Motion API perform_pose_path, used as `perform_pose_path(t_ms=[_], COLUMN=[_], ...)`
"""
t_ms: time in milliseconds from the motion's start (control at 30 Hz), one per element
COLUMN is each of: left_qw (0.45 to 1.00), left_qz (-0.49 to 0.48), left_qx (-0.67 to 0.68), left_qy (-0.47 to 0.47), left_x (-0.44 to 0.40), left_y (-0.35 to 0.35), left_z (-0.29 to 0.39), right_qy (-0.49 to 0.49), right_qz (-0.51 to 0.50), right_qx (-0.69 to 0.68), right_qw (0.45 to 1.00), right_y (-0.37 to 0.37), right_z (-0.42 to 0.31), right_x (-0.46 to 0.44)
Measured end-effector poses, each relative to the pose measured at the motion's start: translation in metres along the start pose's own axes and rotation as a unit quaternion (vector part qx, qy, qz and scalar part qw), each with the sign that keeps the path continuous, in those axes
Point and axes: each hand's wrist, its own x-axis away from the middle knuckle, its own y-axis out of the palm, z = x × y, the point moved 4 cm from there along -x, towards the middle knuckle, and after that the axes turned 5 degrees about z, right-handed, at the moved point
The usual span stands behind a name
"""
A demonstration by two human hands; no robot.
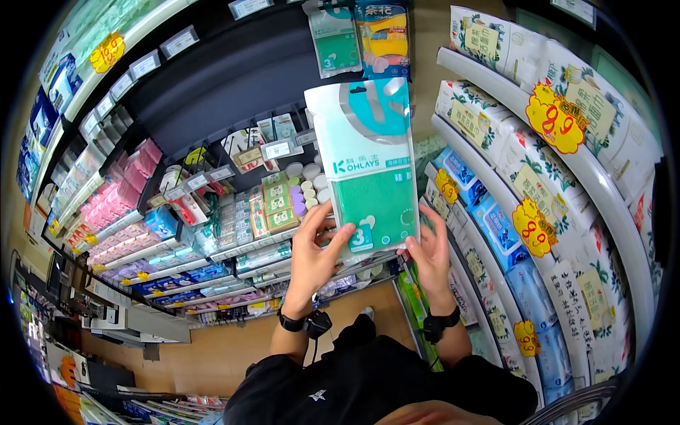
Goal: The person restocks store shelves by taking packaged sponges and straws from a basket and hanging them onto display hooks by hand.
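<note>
Both hands hold up a flat white and green KOHLAYS packet (375, 202), upright with its printed front towards me. It has a hang hole at the top and a figure 3 near the bottom; the goods inside cannot be made out. My left hand (319, 248) is closed on its lower left edge, thumb across the front. At the lower right edge, my right hand (432, 255) pinches the packet between thumb and fingers. Behind its top hangs a similar green packet (336, 49), beside a blue and yellow packet (386, 39).
Right-hand shelves (489, 81) hold tissue packs (538, 184) and blue wipes packs (499, 230), with yellow price tags (556, 117). Ahead and left, shelves carry boxes (276, 202), pink packs (117, 191) and small hanging goods. Brown floor (227, 354) lies below.
</note>
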Motion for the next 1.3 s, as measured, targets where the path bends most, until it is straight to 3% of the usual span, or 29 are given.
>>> perform_pose_path(t_ms=[300, 633, 833, 1300], left_qw=[0.996, 0.992, 0.986, 0.986], left_qz=[0.005, -0.025, -0.013, -0.019], left_qx=[-0.034, -0.038, -0.041, -0.054], left_qy=[0.079, 0.118, 0.162, 0.159], left_x=[-0.117, -0.246, -0.284, -0.315], left_y=[0.015, 0.023, 0.027, 0.024], left_z=[0.001, -0.005, -0.006, -0.005], right_qy=[-0.100, -0.144, -0.170, -0.163], right_qz=[0.025, 0.034, 0.027, 0.044], right_qx=[0.016, -0.008, -0.011, -0.031], right_qw=[0.995, 0.989, 0.985, 0.985], right_y=[0.004, 0.018, 0.019, 0.026], right_z=[0.010, 0.027, 0.037, 0.040], right_x=[-0.115, -0.237, -0.279, -0.314])
